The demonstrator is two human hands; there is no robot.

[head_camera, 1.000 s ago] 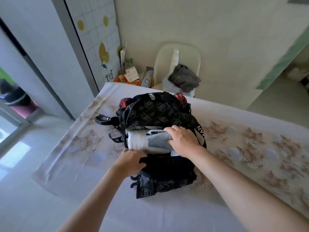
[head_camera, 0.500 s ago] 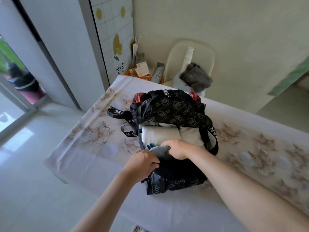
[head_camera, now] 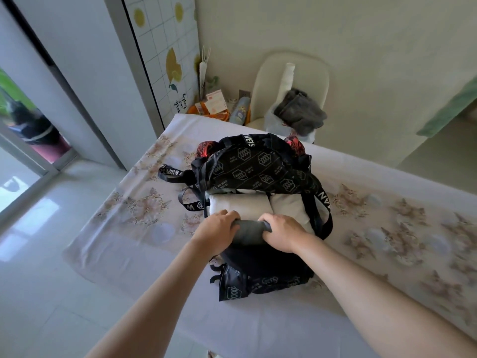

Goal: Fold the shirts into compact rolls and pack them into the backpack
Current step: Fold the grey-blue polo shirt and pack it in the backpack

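A table is seen draped in a pale floral cloth (head_camera: 134, 228), set on a white tiled floor (head_camera: 51, 280) in a plain-walled room. A glass door (head_camera: 15, 177) is seen at 9 o'clock and a lemon-printed panel (head_camera: 165, 47) at 11 o'clock. Beyond the table's far edge, at 12 o'clock, one cream chair (head_camera: 265, 81) is placed, with a grey garment (head_camera: 300, 113) heaped on its seat, and an orange basket (head_camera: 204, 116) of small items is set just beside it. One black backpack (head_camera: 258, 166), printed with hexagon marks, is laid near the middle of the table. Its long axis runs from 6 to 12 o'clock, its flap is thrown back toward 12 o'clock and its opening is turned upward. Three rolls are counted in the opening. Two white rolls (head_camera: 240, 206) are packed side by side at the far side, touching each other. One grey roll (head_camera: 251, 229) is laid across the near side, touching them, with its long axis from 9 to 3 o'clock. Two hands are counted, both on the grey roll. The left hand (head_camera: 216, 231) is curled over the roll's 9 o'clock end and grips it. The right hand (head_camera: 284, 232) is curled over the 3 o'clock end in the same way, fingers bent over the top. Both bare forearms are stretched in from 6 o'clock.
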